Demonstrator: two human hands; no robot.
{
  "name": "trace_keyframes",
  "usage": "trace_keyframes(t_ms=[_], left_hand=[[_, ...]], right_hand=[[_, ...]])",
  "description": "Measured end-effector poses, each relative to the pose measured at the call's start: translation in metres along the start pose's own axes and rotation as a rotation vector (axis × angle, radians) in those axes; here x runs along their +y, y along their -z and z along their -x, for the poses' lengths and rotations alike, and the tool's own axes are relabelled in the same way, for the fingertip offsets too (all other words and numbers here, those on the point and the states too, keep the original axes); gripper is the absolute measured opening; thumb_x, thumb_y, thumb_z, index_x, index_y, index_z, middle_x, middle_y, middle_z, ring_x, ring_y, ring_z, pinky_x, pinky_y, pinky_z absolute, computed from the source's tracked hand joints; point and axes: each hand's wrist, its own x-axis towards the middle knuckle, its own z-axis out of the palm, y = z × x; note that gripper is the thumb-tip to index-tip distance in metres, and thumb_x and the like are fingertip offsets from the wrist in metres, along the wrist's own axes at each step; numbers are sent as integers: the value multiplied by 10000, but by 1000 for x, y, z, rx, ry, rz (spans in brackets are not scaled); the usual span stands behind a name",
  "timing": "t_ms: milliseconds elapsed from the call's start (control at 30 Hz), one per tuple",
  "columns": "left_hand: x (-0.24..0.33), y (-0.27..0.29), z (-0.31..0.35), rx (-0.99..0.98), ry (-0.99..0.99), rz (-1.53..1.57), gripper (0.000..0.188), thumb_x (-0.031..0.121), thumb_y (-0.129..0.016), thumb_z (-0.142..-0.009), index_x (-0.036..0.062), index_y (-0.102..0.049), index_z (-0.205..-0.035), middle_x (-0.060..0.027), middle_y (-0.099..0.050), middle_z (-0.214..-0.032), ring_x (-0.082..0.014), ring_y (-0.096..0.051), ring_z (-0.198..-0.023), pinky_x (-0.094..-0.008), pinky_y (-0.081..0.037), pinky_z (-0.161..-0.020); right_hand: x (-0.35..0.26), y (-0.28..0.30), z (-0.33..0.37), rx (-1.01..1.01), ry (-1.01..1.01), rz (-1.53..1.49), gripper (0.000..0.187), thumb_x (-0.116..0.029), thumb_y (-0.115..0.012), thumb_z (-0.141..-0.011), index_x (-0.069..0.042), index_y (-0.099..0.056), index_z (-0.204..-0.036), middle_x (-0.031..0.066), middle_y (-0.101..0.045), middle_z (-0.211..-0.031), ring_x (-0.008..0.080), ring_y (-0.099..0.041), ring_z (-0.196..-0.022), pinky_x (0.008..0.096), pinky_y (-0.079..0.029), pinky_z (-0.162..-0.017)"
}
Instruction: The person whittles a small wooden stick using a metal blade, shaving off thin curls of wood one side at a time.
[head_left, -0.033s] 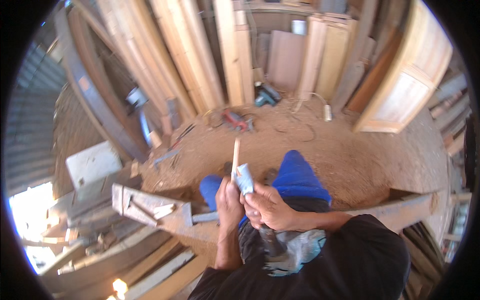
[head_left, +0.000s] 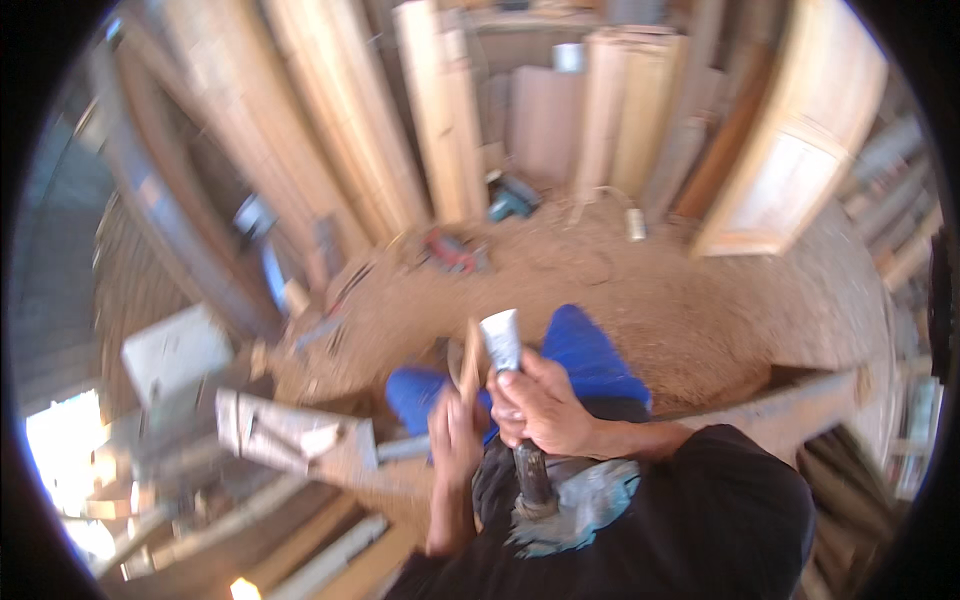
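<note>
A thin strip of pale wood [head_left: 470, 368] stands up from my left hand [head_left: 455, 437], whose fingers are closed around its lower end. Close beside it, my right hand [head_left: 545, 408] grips a wide chisel [head_left: 502, 338] near the base of its blade. The flat metal blade points away from me and is apart from the strip. Below my right fist the chisel's dark handle [head_left: 534, 475] runs down to a grey and turquoise patch [head_left: 585, 505] at the front of my black shirt. Both hands are over my lap, between my blue-clad knees.
A long wooden beam [head_left: 290, 435] crosses on both sides of me. Wood shavings [head_left: 660, 320] cover the ground ahead. A red power tool [head_left: 452, 250], a teal power tool [head_left: 513, 198] and a white socket block [head_left: 636, 224] lie there. Boards [head_left: 440, 110] and a panelled door [head_left: 790, 190] stand upright.
The chisel blade has come away from the wood strip and shows its flat face. My left hand has lowered slightly with the strip. The whole view has shifted a little.
</note>
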Motion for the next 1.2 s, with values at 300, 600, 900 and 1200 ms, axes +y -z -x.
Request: trace_keyframes(t_ms=[300, 600, 900, 1200], left_hand=[[-46, -44, -87, -216, 97, 632, 343, 352, -465, -1003, 63, -481, -820, 26, -389, -589, -64, -331, -493, -229, -268, -461], [-43, -68, -107, -188, 7, 487, 246, 306, -456, -1013, 70, -495, -956, 39, -410, -613, -32, -351, -523, -199, -269, -464], [-115, -37, -75, -197, 328, 755, 242, 306, -462, -1006, 70, -500, -1047, -48, -554, -881, -154, -566, -790, -287, -478, -595], [-19, -16, -65, -43, 327, 536, 294, 359, -449, -1000, 84, -550, -971, -27, -562, -646, -93, -525, -493, -231, -402, -407]], right_hand=[[14, 63, -19, 78, 101, -126, 177, -275, -473, -990, -106, -464, -941, -31, -425, -655, 55, -389, -467, 246, -406, -459], [-6, 72, -11, 142, 196, -70, 151, -231, -435, -1001, -104, -451, -920, -34, -422, -676, 52, -387, -481, 245, -374, -451], [5, 65, -27, 16, 115, 4, 212, -255, -429, -1005, -88, -483, -887, -13, -471, -682, 74, -440, -490, 256, -400, -456], [3, 31, -52, -64, 32, -192, 180, -228, -462, -994, -54, -488, -1033, 37, -540, -779, 102, -511, -553, 285, -478, -529]])
